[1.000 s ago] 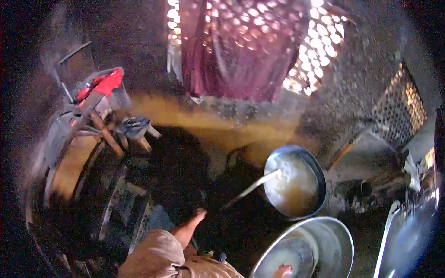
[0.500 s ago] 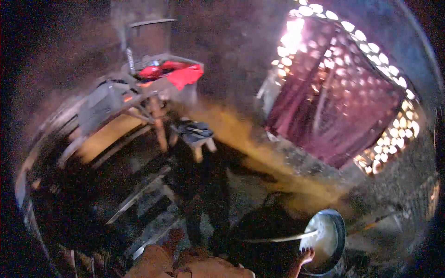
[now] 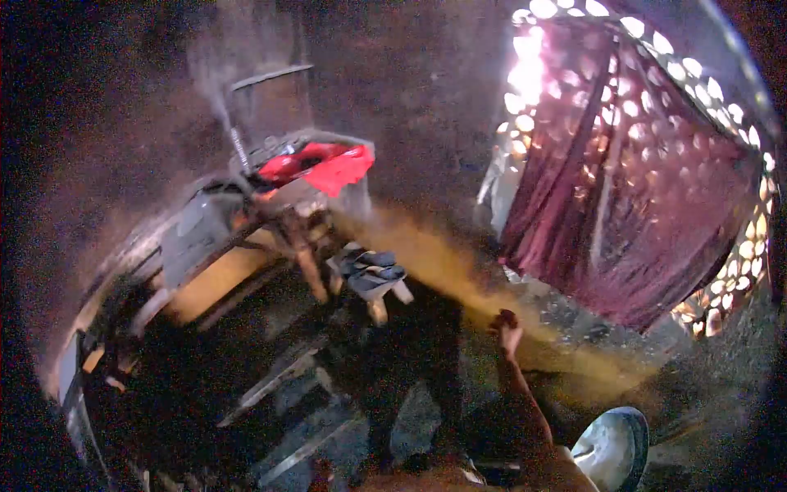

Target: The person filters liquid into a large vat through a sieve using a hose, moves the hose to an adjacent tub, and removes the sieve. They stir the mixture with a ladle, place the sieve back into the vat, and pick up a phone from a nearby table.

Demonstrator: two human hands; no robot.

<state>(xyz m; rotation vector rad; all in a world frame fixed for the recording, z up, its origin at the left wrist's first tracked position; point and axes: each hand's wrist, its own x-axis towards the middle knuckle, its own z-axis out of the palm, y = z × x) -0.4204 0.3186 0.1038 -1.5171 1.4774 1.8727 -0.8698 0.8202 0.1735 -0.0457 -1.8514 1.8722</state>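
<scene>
My right hand is raised in front of the yellowish wall band, with the arm reaching up from the lower right. Its fingers look curled together and dark; what they hold, if anything, cannot be made out. Below and right of it, the round pan with pale contents is partly hidden behind my arm. I do not see my left hand.
On the left stands a cluttered frame with a red cloth. Dark sandals lie on a small stool beside it. A maroon curtain hangs over a perforated window at the right. Slats lie low in the shadows.
The view has turned left. My right hand has risen from the basin, past the pan, to the wall area. My left hand has gone out of view, as has the basin.
</scene>
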